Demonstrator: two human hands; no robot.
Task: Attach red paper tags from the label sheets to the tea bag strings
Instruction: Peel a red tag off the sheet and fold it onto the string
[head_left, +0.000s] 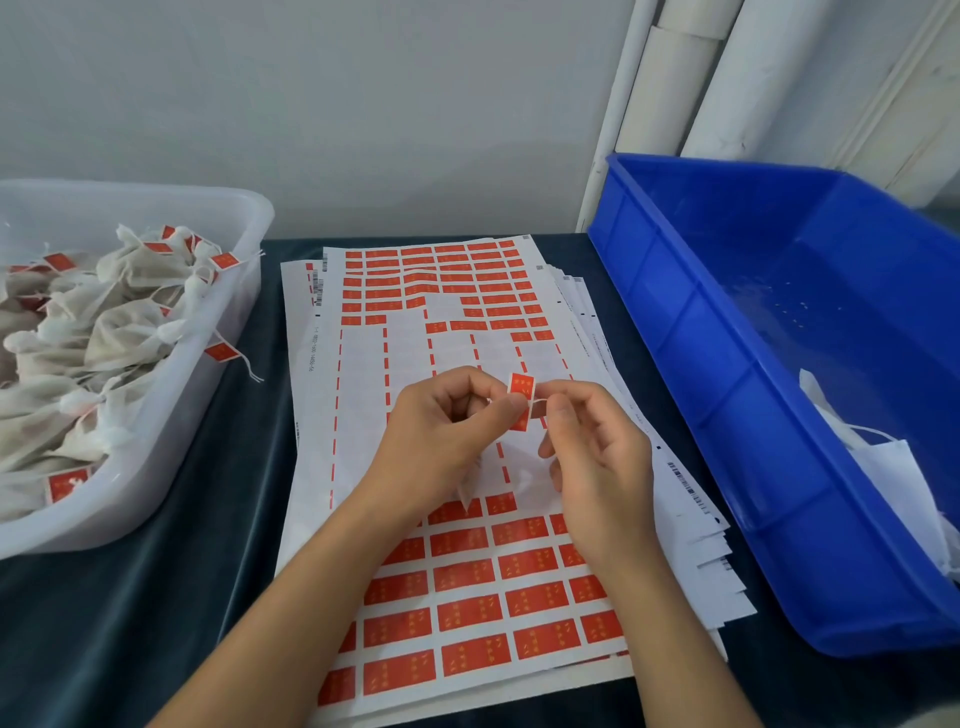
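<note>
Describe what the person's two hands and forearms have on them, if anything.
Nothing is worn. The left hand and right hand are bare, with no gloves, rings, watch or bracelet visible. Both forearms are bare to the frame's bottom edge; no sleeve shows. The fingernails look short and unpainted.

Both bare forearms enter from 6 o'clock and converge toward frame centre, wrists level, hands nearly touching. Left hand: back of hand up, fingers curled tight, thumb and forefinger pinching at its 2 o'clock side. Right hand: thumb and forefinger tips pinched together at its 11 o'clock side, meeting the left's pinch, with the remaining fingers loosely curled and hanging below.
</note>
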